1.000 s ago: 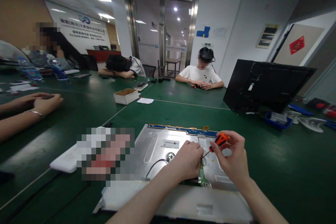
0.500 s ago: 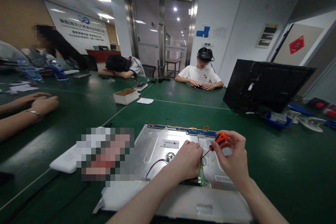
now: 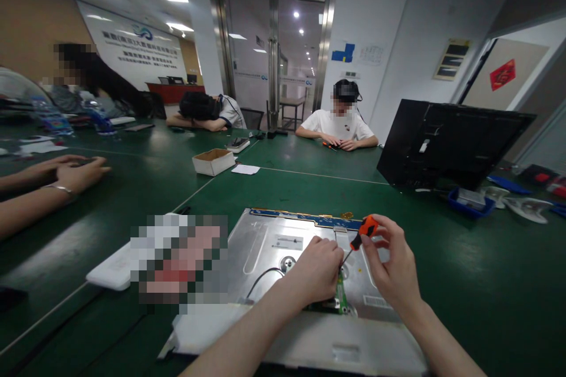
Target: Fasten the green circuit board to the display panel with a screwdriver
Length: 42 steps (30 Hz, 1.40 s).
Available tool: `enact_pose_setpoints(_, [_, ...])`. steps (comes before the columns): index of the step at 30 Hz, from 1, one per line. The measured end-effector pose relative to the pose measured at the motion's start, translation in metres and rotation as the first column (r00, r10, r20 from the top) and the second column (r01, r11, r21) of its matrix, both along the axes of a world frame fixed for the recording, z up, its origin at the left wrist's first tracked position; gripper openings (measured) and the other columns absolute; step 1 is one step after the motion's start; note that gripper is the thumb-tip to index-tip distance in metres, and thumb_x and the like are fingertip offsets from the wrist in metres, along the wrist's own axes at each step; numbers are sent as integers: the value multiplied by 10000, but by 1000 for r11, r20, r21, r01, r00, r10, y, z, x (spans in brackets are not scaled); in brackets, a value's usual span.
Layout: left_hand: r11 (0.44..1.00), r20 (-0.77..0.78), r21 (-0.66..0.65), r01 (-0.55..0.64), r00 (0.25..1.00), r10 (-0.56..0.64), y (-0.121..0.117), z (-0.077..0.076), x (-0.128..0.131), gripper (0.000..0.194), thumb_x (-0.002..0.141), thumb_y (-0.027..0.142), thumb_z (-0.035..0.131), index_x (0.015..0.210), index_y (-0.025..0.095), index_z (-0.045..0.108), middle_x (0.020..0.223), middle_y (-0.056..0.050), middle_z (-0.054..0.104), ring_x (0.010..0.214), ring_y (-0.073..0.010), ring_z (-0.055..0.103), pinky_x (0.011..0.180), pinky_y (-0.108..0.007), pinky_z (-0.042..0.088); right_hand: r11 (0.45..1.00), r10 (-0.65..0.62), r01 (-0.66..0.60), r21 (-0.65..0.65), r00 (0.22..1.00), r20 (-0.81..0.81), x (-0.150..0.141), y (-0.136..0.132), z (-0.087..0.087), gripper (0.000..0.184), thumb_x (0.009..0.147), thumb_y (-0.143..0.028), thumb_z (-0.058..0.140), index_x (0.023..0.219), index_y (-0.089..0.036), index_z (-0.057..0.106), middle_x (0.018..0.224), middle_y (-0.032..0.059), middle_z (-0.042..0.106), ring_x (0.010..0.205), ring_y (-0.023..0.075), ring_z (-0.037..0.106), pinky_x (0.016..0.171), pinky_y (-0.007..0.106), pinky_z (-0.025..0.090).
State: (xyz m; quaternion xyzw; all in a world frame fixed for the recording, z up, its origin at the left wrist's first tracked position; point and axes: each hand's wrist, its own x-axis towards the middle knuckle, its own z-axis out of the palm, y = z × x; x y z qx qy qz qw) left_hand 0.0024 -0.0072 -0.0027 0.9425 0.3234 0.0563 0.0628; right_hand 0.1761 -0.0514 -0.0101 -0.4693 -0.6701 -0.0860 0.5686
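Note:
A bare metal monitor back panel (image 3: 265,247) lies flat on the green table (image 3: 486,283) in front of me. My right hand (image 3: 393,271) is closed round a small orange-handled screwdriver (image 3: 362,231), its tip angled down to the left toward a green circuit board (image 3: 339,299) on the panel. My left hand (image 3: 316,274) is curled shut over that board, right beside the screwdriver's tip; what its fingers pinch is hidden. A black cable (image 3: 263,278) runs across the panel to my left hand.
A black monitor shell (image 3: 446,144) stands at the right, with a blue tray (image 3: 469,200) beside it. A cardboard box (image 3: 213,161) and white paper (image 3: 244,169) lie mid-table. Another person's forearms (image 3: 39,188) rest at the left; other people sit at the far side.
My right hand has tipped the screwdriver's handle slightly left and up. The hands of the person at the left shifted a little. My left hand has stayed in place.

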Motion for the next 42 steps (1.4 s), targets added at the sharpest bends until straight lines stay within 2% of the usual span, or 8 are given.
enact_pose_setpoints(8, [1000,-15,-13,1,1000,-1,0,2,0,80,934,130,640,984,160,695,1034,-147,757,1048,-326,711,940,-423,523,1000,-8,10,28,995,-96,3,2,-4,371,1043,-515,719,1214,-270,500,949,42,743,695,203,748,505,277,626])
enact_pose_setpoints(15, [1000,-24,-6,-1,1000,1,-1,3,0,95,940,124,626,993,154,698,1029,-147,758,1045,-325,712,943,-420,520,1000,16,-16,6,996,-89,0,1,-1,293,1086,-448,654,1260,-271,499,1013,53,713,718,194,744,500,264,634])
enact_pose_setpoints(21, [1000,-36,0,3,999,-3,0,2,1,99,942,137,637,1010,143,709,1039,-149,763,1055,-329,718,963,-423,519,999,-4,4,43,1000,-6,2,1,3,231,1105,-317,616,1325,-263,572,1203,100,662,855,196,752,602,281,685])
enact_pose_setpoints(25, [1000,-44,1,7,999,-7,0,2,2,108,938,136,644,1019,137,715,1045,-150,767,1056,-330,721,966,-426,521,1000,-6,5,24,1000,27,3,0,3,261,1127,-285,558,1387,-267,583,1240,111,706,893,206,772,636,290,697])
enact_pose_setpoints(28, [1000,-43,2,3,999,-3,0,2,2,108,939,128,640,1017,139,713,1045,-151,768,1056,-329,721,965,-427,523,1000,13,-13,27,1000,16,4,1,2,277,1126,-346,589,1391,-271,565,1220,104,750,830,200,785,627,297,700])
enact_pose_setpoints(33, [1000,-42,0,0,999,0,0,2,1,112,950,123,624,1021,145,708,1042,-144,769,1056,-323,721,964,-425,524,997,27,-23,70,998,-63,3,3,-1,345,1067,-468,713,1281,-275,523,1010,49,777,728,202,776,537,273,660])
enact_pose_setpoints(38, [1000,-51,3,3,999,-3,-1,3,1,114,960,125,615,1021,140,710,1065,-154,768,1069,-325,725,978,-430,528,999,40,-39,35,998,-49,1,2,-2,289,1101,-433,653,1297,-267,521,1046,68,778,745,200,779,553,276,664])
enact_pose_setpoints(42, [1000,-56,4,7,998,-6,-1,5,1,133,955,121,623,1051,131,714,1103,-162,774,1086,-334,728,991,-443,537,999,27,-28,31,999,32,2,1,2,246,1126,-310,576,1368,-267,574,1128,92,748,791,193,776,594,285,673])
